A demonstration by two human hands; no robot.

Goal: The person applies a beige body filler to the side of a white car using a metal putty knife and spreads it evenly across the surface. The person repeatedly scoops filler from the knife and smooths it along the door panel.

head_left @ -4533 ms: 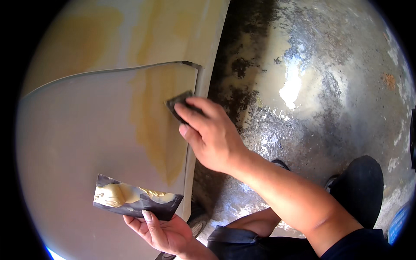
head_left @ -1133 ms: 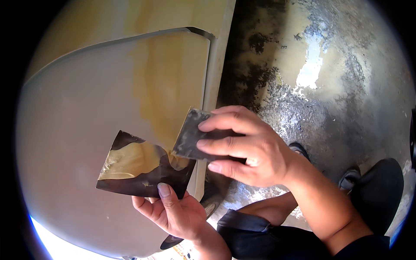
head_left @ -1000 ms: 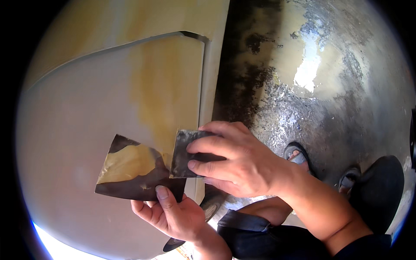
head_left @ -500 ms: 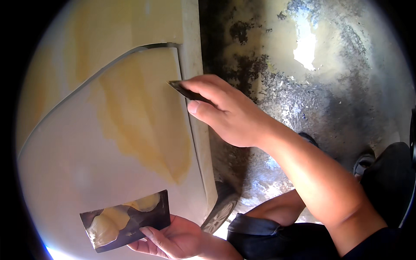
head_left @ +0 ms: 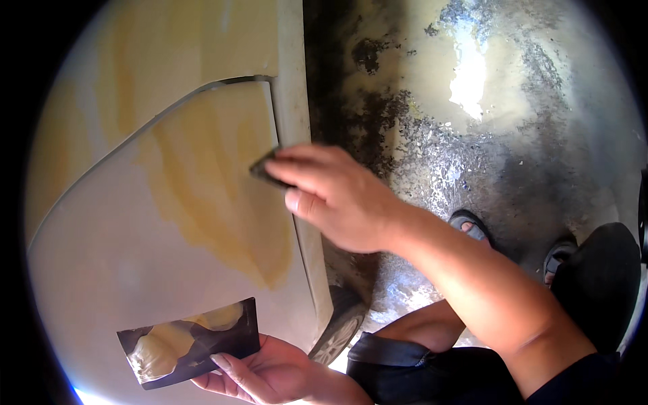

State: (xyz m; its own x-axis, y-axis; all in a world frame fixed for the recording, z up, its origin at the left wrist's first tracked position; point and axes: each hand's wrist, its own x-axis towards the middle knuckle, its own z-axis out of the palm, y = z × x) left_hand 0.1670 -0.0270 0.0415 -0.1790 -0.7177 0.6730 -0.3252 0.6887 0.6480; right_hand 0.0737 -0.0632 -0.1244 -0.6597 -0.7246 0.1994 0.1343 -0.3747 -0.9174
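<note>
My right hand point(head_left: 344, 199) grips a dark, flat spreader point(head_left: 263, 172) with fingers over its back, at the upper right of a pale vehicle panel point(head_left: 94, 277). Whether the spreader's edge touches the surface I cannot tell. Translucent yellow streaks point(head_left: 196, 229) run down the panel below and left of it. My left hand point(head_left: 277, 368), low in the picture, grips a dark rectangular plate point(head_left: 202, 358), thumb on top. Lumps of cream-yellow paste point(head_left: 160, 347) lie on the plate, which is held in front of the panel's lower part.
A curved seam point(head_left: 155, 115) crosses the panel, and a pale edge strip point(head_left: 290, 108) borders it. A wheel point(head_left: 337, 331) shows below. The mottled concrete floor point(head_left: 412, 162) fills the right, with my sandalled foot point(head_left: 469, 226) and dark-clothed legs point(head_left: 594, 283) toward the bottom.
About a second ago both hands met at the plate. My right hand rose to the panel, then over the last half second moved slightly down and left. My left hand dropped down and left with the plate.
</note>
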